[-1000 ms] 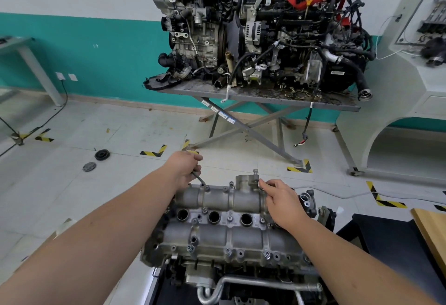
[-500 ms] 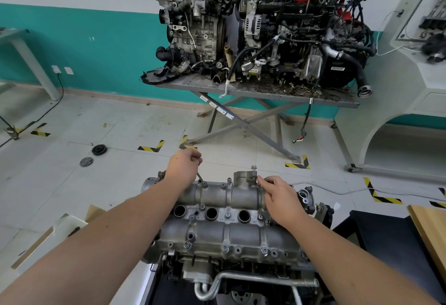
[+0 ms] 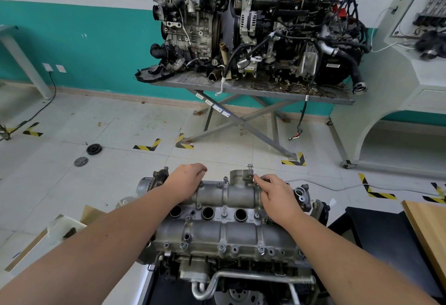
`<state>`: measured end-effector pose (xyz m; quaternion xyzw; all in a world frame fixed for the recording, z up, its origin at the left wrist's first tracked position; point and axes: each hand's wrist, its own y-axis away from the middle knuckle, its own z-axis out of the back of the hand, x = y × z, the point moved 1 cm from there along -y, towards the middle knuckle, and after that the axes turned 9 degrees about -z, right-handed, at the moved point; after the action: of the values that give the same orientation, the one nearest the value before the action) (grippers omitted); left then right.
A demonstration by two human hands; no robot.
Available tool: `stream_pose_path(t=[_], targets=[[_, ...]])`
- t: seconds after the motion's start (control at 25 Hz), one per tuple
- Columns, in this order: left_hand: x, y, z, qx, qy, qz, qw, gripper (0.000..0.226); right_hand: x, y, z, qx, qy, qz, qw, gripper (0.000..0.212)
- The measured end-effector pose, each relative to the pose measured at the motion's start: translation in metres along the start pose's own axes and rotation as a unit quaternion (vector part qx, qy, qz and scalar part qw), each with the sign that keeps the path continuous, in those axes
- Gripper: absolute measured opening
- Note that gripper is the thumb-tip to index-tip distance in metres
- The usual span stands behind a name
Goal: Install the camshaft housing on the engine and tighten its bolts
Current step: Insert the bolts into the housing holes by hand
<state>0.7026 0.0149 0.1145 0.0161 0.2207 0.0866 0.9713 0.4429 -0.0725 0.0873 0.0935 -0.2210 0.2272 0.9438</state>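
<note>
grey aluminium housing (image 3: 224, 210) sat on the engine (image 3: 229, 278) at lower centre. left hand (image 3: 187, 180) curled over its far edge; whether it held anything could not be told. right hand (image 3: 275, 193) pinched a far-edge bolt (image 3: 254, 179), likely hand-starting it.

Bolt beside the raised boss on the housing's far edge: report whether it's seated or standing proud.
Standing proud: the bolt has its head clear above the boss.

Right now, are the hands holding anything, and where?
The right hand pinches a small bolt at the camshaft housing's far edge. The left hand curls over that edge; whether it holds anything cannot be told.
</note>
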Motion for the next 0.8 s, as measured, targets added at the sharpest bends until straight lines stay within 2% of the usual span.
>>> stream_pose_path(t=[0.08, 0.24, 0.48, 0.8], targets=[[0.005, -0.001, 0.006, 0.029, 0.004, 0.007, 1.0, 0.036, 0.001, 0.0, 0.0, 0.001, 0.001, 0.0, 1.0, 0.048], [0.002, -0.01, 0.028, 0.124, -0.059, 0.002, 0.991, 0.034, 0.0, 0.0, 0.0, 0.0, 0.005, 0.001, 1.0, 0.048], [0.004, -0.013, 0.036, 0.105, -0.047, 0.03, 0.993, 0.02, 0.0, 0.0, 0.0, -0.001, 0.0, 0.003, 1.0, 0.048], [0.006, -0.013, 0.034, 0.097, -0.042, 0.036, 0.994, 0.017, -0.001, -0.001, -0.002, 0.0, -0.004, 0.008, 1.0, 0.049]])
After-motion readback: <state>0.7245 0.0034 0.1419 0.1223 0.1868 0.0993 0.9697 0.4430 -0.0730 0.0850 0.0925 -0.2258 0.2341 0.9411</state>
